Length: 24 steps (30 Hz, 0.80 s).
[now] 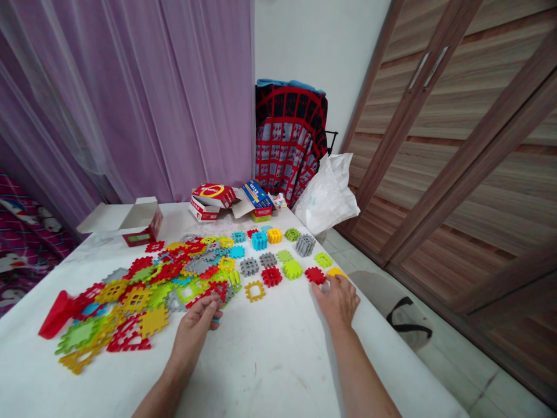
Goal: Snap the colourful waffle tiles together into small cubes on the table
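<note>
A heap of flat interlocking plastic tiles (143, 290) in red, yellow, green, grey and blue covers the left half of a white table (270, 360). Small assembled tile cubes (278, 255) stand in rows to its right. My left hand (198, 325) reaches into the heap's near edge, fingers curled around a tile there. At the right table edge my right hand (337, 299) lies with fingers bent over a yellow piece (336, 271), next to a red piece (315, 275).
Open cardboard boxes (130, 220) and small red and blue boxes (230, 200) sit at the table's far side. A white plastic bag (328, 194) and a red-patterned cloth over a chair (289, 136) stand beyond. Wooden wardrobe doors (456, 145) fill the right.
</note>
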### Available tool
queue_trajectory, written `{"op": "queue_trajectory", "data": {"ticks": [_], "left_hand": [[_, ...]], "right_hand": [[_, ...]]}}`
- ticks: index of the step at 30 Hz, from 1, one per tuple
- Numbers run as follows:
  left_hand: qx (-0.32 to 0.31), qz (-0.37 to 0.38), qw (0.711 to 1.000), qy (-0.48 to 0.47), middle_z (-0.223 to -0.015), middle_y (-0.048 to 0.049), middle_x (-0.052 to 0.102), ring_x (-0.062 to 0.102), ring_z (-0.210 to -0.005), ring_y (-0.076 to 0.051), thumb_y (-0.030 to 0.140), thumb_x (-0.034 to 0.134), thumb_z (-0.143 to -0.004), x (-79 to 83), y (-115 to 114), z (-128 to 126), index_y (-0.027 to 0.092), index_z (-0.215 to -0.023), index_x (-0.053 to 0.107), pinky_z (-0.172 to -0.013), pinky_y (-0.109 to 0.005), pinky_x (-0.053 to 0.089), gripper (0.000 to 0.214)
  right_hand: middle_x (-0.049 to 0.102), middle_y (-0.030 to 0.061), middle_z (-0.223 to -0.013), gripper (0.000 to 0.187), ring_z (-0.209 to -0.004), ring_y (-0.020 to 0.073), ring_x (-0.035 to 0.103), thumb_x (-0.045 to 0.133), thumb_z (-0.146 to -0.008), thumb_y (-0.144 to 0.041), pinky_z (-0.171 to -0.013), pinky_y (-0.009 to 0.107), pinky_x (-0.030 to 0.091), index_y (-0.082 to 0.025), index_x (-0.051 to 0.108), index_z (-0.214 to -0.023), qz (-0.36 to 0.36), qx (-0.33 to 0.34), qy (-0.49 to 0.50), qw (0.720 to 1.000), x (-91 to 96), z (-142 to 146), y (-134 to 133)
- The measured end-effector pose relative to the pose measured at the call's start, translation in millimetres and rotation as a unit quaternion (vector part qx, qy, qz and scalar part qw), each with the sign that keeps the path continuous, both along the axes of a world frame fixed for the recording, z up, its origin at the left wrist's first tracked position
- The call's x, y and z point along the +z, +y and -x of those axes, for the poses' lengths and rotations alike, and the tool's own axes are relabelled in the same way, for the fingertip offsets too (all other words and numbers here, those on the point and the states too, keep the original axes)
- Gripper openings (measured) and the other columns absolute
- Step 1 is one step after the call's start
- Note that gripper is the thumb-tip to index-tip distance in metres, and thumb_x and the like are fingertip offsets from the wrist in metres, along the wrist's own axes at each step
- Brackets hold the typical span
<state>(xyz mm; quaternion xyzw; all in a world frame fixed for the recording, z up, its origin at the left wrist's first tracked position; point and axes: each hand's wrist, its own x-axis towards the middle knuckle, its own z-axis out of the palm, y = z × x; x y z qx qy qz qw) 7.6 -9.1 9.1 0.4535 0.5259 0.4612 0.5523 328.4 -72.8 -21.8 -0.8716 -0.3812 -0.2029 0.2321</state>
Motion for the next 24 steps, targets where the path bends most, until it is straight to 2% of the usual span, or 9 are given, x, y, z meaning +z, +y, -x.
{"op": "queue_trajectory", "data": {"ticks": [13, 24], "left_hand": [[-0.009, 0.001, 1.000, -0.005, -0.078, -0.0042, 0.069, 0.062, -0.069, -0.017, 0.055, 0.073, -0.057, -3.6, 1.1, 2.1, 0.016, -0.088, 0.068, -0.055, -0.025, 0.049, 0.050], [-0.014, 0.006, 1.000, -0.017, -0.077, -0.0041, 0.069, 0.061, -0.067, -0.016, 0.053, 0.075, -0.055, -3.1, 1.5, 2.2, 0.016, -0.087, 0.067, -0.055, -0.026, 0.049, 0.049]], "right_hand": [[0.056, 0.0167, -0.122, 0.037, -0.106, 0.0324, 0.048, 0.062, -0.076, -0.045, -0.082, 0.043, 0.034, -0.015, 0.070, -0.096, 0.017, -0.006, -0.006, 1.000, 9.5, 5.2, -2.7], [0.053, 0.0151, -0.128, 0.041, -0.112, 0.0313, 0.045, 0.062, -0.075, -0.045, -0.087, 0.042, 0.032, -0.016, 0.070, -0.102, 0.049, -0.030, 0.023, 0.998, 6.5, 4.6, -0.4]]}}
